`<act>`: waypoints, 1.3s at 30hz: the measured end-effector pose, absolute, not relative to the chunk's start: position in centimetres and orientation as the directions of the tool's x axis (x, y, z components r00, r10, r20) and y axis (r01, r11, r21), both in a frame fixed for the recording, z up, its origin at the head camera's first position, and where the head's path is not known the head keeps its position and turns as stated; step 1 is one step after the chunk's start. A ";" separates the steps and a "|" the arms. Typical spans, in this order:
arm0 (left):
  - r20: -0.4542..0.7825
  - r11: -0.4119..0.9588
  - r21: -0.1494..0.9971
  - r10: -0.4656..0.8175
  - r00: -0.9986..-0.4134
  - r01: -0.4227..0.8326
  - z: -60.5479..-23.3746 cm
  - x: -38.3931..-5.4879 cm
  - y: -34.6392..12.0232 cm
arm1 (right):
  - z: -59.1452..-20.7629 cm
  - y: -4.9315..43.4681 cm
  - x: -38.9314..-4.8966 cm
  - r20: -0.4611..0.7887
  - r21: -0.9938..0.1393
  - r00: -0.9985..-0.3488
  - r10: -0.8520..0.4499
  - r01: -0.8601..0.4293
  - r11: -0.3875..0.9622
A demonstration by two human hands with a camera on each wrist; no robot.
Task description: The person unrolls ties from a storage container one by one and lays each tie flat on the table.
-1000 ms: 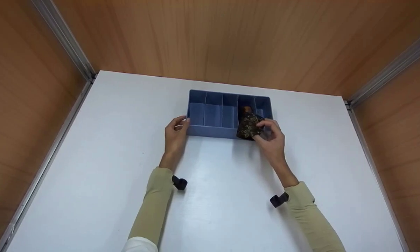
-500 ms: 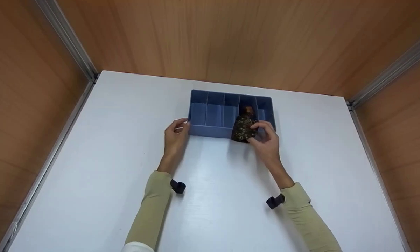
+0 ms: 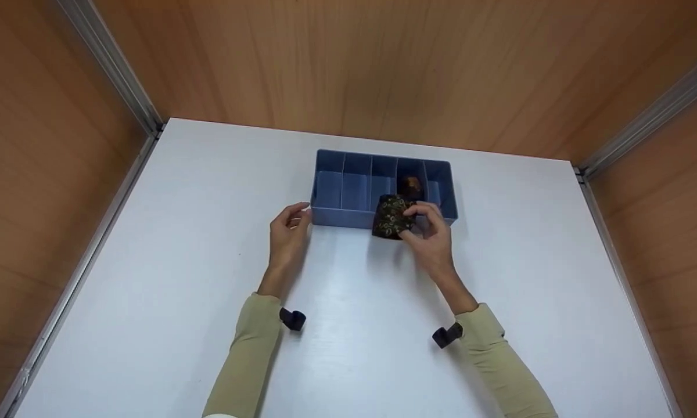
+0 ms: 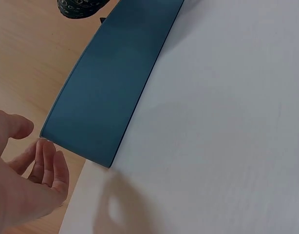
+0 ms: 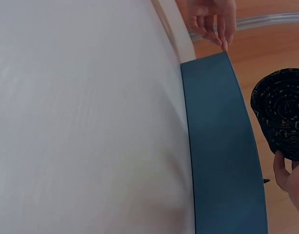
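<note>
My right hand [image 3: 430, 235] pinches a rolled-up dark cloth [image 3: 390, 219] with a yellowish ring pattern, thumb below and fingers above. The cloth overlaps the front wall of a blue divided box [image 3: 340, 217] in the head view. Coiled layers of the rolled cloth [image 5: 281, 114] show in the right wrist view, beyond the box's side. Near the box's left front corner is my left hand [image 3: 288, 235], its fingers loosely bent. In the left wrist view its fingertips [image 4: 45, 144] come right up to the corner, with the thumb apart from the box.
An orange-brown and dark item [image 3: 410, 187] sits in the compartment second from the right. Thin dividers split the box into several compartments. The white table [image 3: 348, 337] ends at a wood-grain back wall [image 3: 348, 69], with further walls and metal rails at both sides.
My right hand has moved left and slightly toward me with the rolled cloth, uncovering more of the orange-brown item. My left hand has drawn back slightly from the box corner.
</note>
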State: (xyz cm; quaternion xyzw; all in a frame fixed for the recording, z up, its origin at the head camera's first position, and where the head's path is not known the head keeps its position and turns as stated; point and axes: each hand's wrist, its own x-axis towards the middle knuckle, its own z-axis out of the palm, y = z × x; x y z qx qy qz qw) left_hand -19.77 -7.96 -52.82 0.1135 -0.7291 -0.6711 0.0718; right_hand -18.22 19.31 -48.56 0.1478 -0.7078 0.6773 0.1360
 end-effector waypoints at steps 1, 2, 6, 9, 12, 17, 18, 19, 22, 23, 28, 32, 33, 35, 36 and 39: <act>-0.046 0.075 0.995 -0.261 -0.964 -0.068 -52.8 -19.7 -8.0 | -48.6 19.2 -18.2 0.402 -0.915 -0.915 -0.029 -0.402 0.039; -0.044 0.073 0.995 -0.260 -0.964 -0.065 -52.8 -19.6 -8.0 | -48.6 19.1 -18.2 0.409 -0.911 -0.912 -0.031 -0.410 0.041; -0.024 0.076 0.996 -0.246 -0.969 -0.043 -52.8 -19.2 -7.9 | -48.7 18.7 -18.3 0.417 -0.908 -0.908 -0.041 -0.418 0.034; -0.012 0.078 0.996 -0.236 -0.972 -0.031 -52.7 -18.8 -7.9 | -48.7 18.3 -18.2 0.406 -0.913 -0.913 -0.043 -0.407 0.023; -0.009 0.079 0.996 -0.231 -0.973 -0.028 -52.6 -18.5 -8.0 | -48.7 17.9 -18.2 0.404 -0.914 -0.913 -0.050 -0.406 0.020; -0.007 0.079 0.996 -0.237 -0.971 -0.027 -52.6 -17.8 -8.3 | -48.7 17.2 -18.0 0.408 -0.912 -0.911 -0.060 -0.410 0.017; -0.004 0.079 0.997 -0.239 -0.971 -0.024 -52.6 -17.8 -8.3 | -48.7 17.1 -18.0 0.410 -0.911 -0.910 -0.062 -0.412 0.017; 0.000 0.082 0.996 -0.240 -0.971 -0.020 -52.5 -17.7 -8.4 | -48.7 16.9 -18.0 0.411 -0.911 -0.909 -0.063 -0.413 0.015; 0.017 0.083 0.997 -0.247 -0.969 -0.004 -52.3 -17.4 -8.5 | -48.7 16.5 -18.0 0.414 -0.909 -0.907 -0.070 -0.416 0.011; 0.024 0.081 0.997 -0.249 -0.968 0.004 -52.2 -17.3 -8.5 | -48.7 16.3 -18.0 0.415 -0.909 -0.907 -0.073 -0.417 0.008; 0.051 0.065 0.997 -0.252 -0.966 0.035 -51.7 -16.9 -8.4 | -48.8 15.7 -17.9 0.416 -0.909 -0.905 -0.085 -0.417 -0.011; 0.056 0.045 0.998 -0.254 -0.966 0.046 -51.3 -16.4 -8.3 | -48.9 15.0 -17.8 0.421 -0.907 -0.902 -0.094 -0.422 -0.004; 0.056 0.042 0.998 -0.256 -0.965 0.046 -51.2 -16.3 -8.3 | -48.9 14.9 -17.7 0.421 -0.906 -0.902 -0.097 -0.423 -0.001; 0.055 0.038 0.998 -0.260 -0.964 0.046 -51.1 -16.1 -8.4 | -48.9 14.6 -17.7 0.421 -0.906 -0.901 -0.103 -0.423 -0.002; 0.056 0.038 0.998 -0.262 -0.964 0.048 -51.0 -16.0 -8.4 | -48.9 14.4 -17.7 0.422 -0.906 -0.901 -0.105 -0.424 -0.004; 0.059 0.046 0.998 -0.266 -0.962 0.048 -51.0 -15.7 -8.5 | -49.0 13.9 -17.6 0.421 -0.906 -0.899 -0.119 -0.423 -0.011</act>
